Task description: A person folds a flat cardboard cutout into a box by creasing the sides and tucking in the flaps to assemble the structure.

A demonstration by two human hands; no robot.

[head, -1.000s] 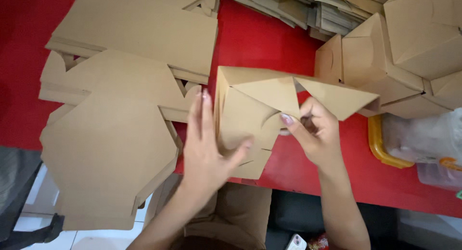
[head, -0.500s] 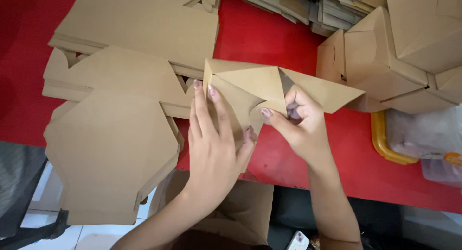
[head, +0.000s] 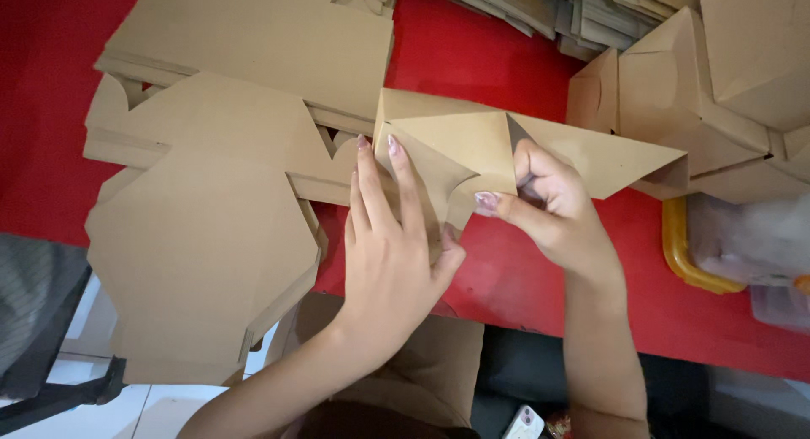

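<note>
A brown cardboard box blank [head: 472,139], partly folded, lies on the red table [head: 498,59] in front of me. My left hand [head: 392,236] rests flat on its left side, fingers stretched out and pressing the cardboard down. My right hand [head: 548,207] pinches a triangular flap near the middle of the blank, thumb under the flap's lower edge. A long pointed flap [head: 616,160] sticks out to the right of that hand.
A stack of flat cardboard blanks [head: 202,236] lies at the left, overhanging the table's near edge. Folded brown boxes [head: 726,84] are piled at the right. A yellow-rimmed clear container [head: 734,245] sits at the right edge. More flat cardboard [head: 540,4] lies at the back.
The box blank has been pressed flatter and spread wider. My left hand slid up onto it with fingers straight; my right hand shifted its pinch to the middle flap.
</note>
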